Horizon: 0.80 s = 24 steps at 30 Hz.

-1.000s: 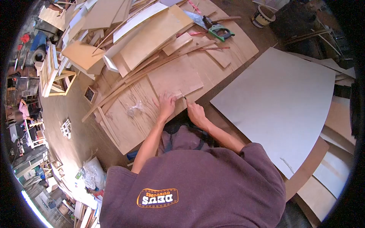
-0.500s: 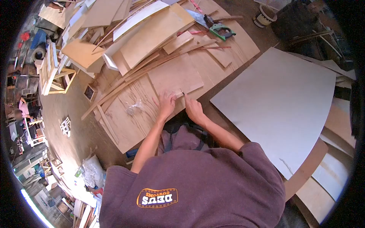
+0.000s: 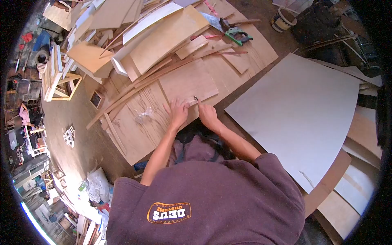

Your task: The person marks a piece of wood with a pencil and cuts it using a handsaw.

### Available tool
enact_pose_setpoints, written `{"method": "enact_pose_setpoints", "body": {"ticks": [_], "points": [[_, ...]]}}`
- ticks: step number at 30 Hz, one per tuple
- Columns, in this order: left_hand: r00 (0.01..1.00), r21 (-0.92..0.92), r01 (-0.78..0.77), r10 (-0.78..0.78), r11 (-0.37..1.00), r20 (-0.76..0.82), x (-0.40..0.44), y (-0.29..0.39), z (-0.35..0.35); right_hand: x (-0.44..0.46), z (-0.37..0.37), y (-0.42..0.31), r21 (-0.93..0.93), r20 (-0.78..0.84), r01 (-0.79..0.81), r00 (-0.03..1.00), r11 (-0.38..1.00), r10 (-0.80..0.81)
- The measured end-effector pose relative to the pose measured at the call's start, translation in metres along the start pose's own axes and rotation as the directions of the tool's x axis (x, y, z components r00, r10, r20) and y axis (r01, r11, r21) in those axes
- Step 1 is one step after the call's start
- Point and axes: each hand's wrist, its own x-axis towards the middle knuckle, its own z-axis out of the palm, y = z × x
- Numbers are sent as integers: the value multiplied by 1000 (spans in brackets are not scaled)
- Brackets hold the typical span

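My left hand [image 3: 179,113] lies on the near edge of a thin rectangular wooden board [image 3: 190,79], fingers apart and pressed on it. The board rests flat on a large plywood sheet [image 3: 141,136]. Close beside it, at the same board edge, my right hand [image 3: 208,115] is closed with the index finger stretched forward. A small dark-tipped tool [image 3: 196,98] sticks out at that fingertip; its kind is too small to make out, and the rest is hidden. Clear crumpled plastic [image 3: 143,115] lies left of my left hand.
Long wooden strips [image 3: 134,87] cross the sheet behind the board. Offcut panels [image 3: 169,38] pile up farther back, near a green-handled saw [image 3: 239,36]. A large pale panel [image 3: 300,116] stands to the right. A bucket [image 3: 283,20] is on the floor at the far right.
My right hand and the dark-tipped tool have shifted very slightly along the board edge. My left hand stays in about the same place.
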Motion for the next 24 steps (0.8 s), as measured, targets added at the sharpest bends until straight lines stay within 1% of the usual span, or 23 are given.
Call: {"method": "enact_pose_setpoints", "body": {"ticks": [2,3,5,9,11,12,14,16,18,20,22,24], "points": [[1000,-16,-8,7,1000,-24,0,2,-1,6,-6,-2,7,61,-58,996,998,58],[999,-33,-14,12,999,-44,1,1,1,2,-8,-4,5,59,-58,997,998,58],[999,-42,-21,19,999,-40,3,-3,7,-13,-11,-7,57,144,-145,980,988,136],[999,-55,-9,7,998,-32,3,-5,12,-26,-13,-4,23,163,-144,977,989,138],[999,-31,-22,20,999,-46,2,-4,8,-18,-15,-3,97,170,-118,980,988,100],[998,-8,-30,29,1000,-59,1,-3,6,-15,-18,-5,100,163,-116,982,988,99],[997,-6,-38,37,999,-71,-1,-2,2,-12,-26,-10,82,204,-145,971,986,126],[996,-15,-40,39,999,-82,3,-5,8,-9,-34,-15,60,177,-135,977,989,122],[998,-46,-7,4,999,-67,3,-6,12,-13,-35,-18,39,158,-140,979,989,132],[997,-41,-28,25,999,-70,1,-4,10,-4,-32,-15,30,92,-132,987,991,129],[996,-31,-45,43,998,-74,3,-8,10,6,-32,-14,26,90,-119,989,993,116],[998,-14,-31,30,999,-56,1,-7,11,11,-31,-14,17,98,-117,989,993,115]]}}
